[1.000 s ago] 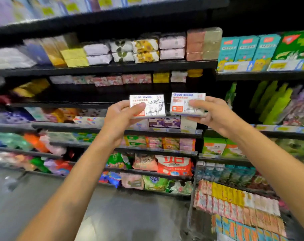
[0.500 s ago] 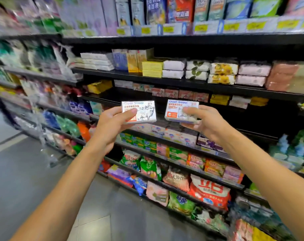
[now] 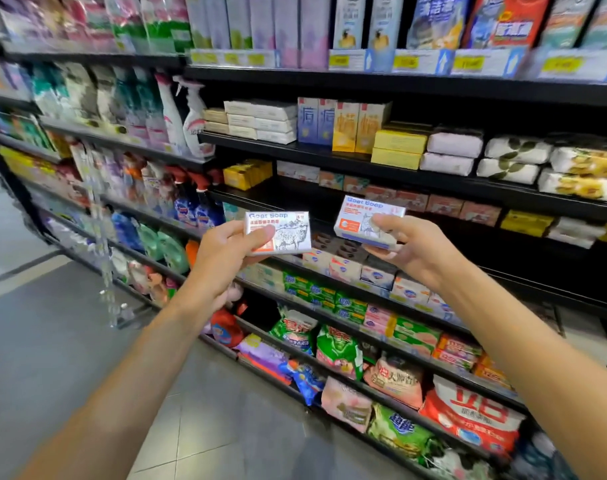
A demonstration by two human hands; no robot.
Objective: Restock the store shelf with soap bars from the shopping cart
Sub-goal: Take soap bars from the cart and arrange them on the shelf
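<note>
Pinching one white cardboard Goat Soap box (image 3: 283, 233) apiece, left hand (image 3: 226, 259) and right hand (image 3: 411, 247) risked a drop — thumb-and-finger holds only, unsupported before the black metal shelf (image 3: 444, 221).

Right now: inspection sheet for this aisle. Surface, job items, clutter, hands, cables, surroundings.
Surface: black store shelf, several tiers, mostly stocked; a dark gap behind the held boxes.
Job's things: two Goat Soap boxes, left box and right box, both held in front of the shelf, neither placed. Shopping cart not in view.
Clutter: yellow soap boxes, white wrapped bars, spray bottles, detergent bags.
Grippers: left hand pinches the left box; right hand grips the right box.
Cables: nothing seen.
Surroundings: grey tiled floor, aisle running off left; view edges blurred.
</note>
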